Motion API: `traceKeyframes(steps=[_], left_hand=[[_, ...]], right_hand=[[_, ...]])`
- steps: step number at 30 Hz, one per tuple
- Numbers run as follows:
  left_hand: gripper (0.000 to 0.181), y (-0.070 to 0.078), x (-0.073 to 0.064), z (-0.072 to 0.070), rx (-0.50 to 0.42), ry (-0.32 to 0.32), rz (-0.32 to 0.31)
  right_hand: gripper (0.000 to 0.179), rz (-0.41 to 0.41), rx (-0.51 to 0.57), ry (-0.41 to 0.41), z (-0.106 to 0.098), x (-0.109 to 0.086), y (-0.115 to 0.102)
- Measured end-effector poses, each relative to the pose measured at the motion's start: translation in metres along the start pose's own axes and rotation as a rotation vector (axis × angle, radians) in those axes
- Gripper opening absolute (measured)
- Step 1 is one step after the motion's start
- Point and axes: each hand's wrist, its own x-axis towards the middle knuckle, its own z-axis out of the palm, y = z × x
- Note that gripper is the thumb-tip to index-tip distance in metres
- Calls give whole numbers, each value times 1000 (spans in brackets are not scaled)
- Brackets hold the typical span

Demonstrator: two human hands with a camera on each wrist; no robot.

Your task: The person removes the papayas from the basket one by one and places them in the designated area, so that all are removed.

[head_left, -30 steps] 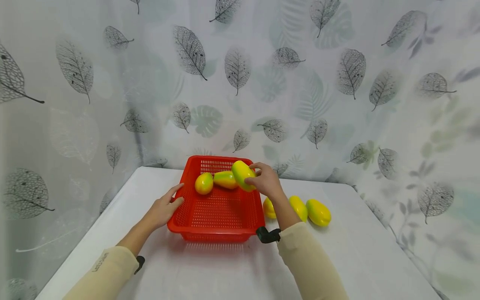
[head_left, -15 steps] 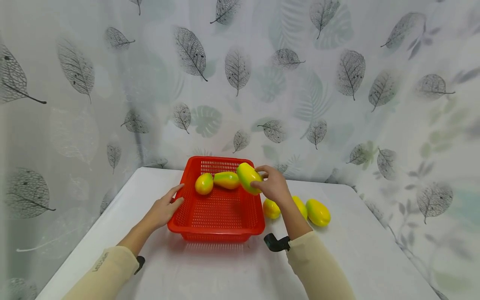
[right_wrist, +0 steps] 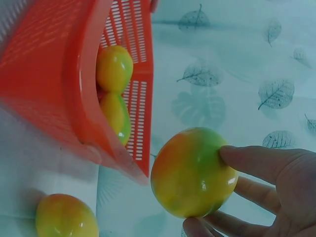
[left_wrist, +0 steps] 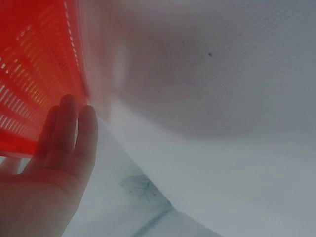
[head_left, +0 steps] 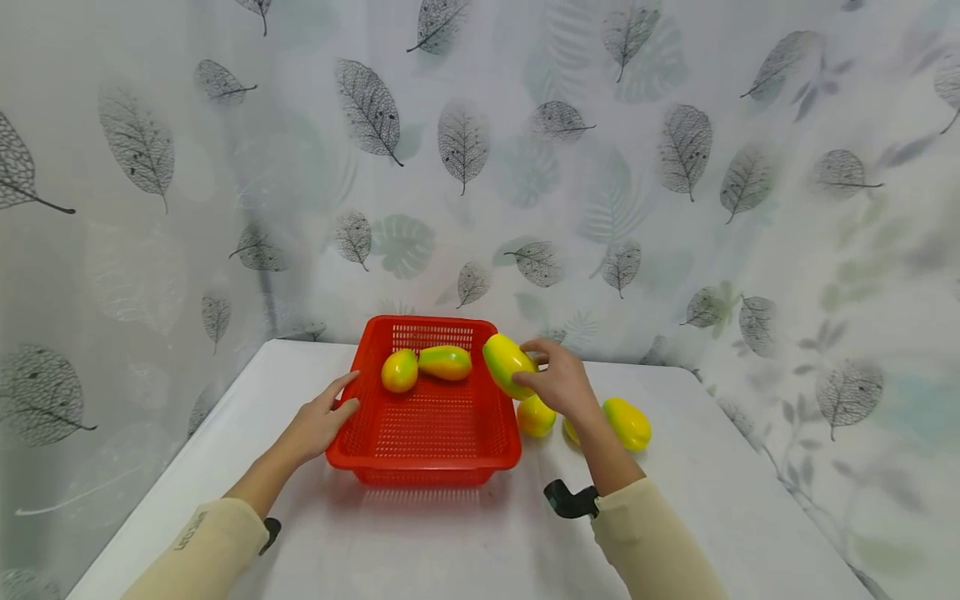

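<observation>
My right hand [head_left: 558, 379] pinches a glossy yellow-green papaya [head_left: 507, 365] between thumb and fingertips, above the right rim of a red plastic basket [head_left: 423, 462]. In the right wrist view this papaya [right_wrist: 192, 173] hangs beside the basket wall, apart from it. Two more papayas lie inside at the back: a rounded-looking one [head_left: 400, 372] and one on its side [head_left: 446, 363]. At the basket's left side is my left hand [head_left: 311, 427], its fingers extended; the left wrist view has these fingers [left_wrist: 64, 128] lying along the outer wall.
On the white table [head_left: 465, 558], right of the basket, are several papayas: one by the basket [head_left: 536, 417], one largely behind my right forearm, and one farther right [head_left: 628, 423]. A leaf-patterned curtain [head_left: 465, 208] rises behind the table.
My right hand has moved right with the papaya, from over the basket's interior to its right rim. The left hand stays by the basket. The head view has shifted slightly.
</observation>
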Motion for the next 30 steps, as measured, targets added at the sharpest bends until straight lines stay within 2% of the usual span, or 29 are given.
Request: traceKeyframes(steps=[8, 18, 25, 30], left_hand=[[57, 0, -2, -1, -5, -7, 14], [57, -1, -2, -2, -2, -4, 4], [57, -2, -1, -1, -3, -2, 26], [57, -3, 0, -1, 1, -4, 18]], right_hand=[[49, -14, -20, 10, -9, -13, 10], [48, 16, -50, 19, -13, -25, 18], [47, 24, -73, 38, -16, -32, 26], [47, 60, -85, 34, -17, -38, 30]])
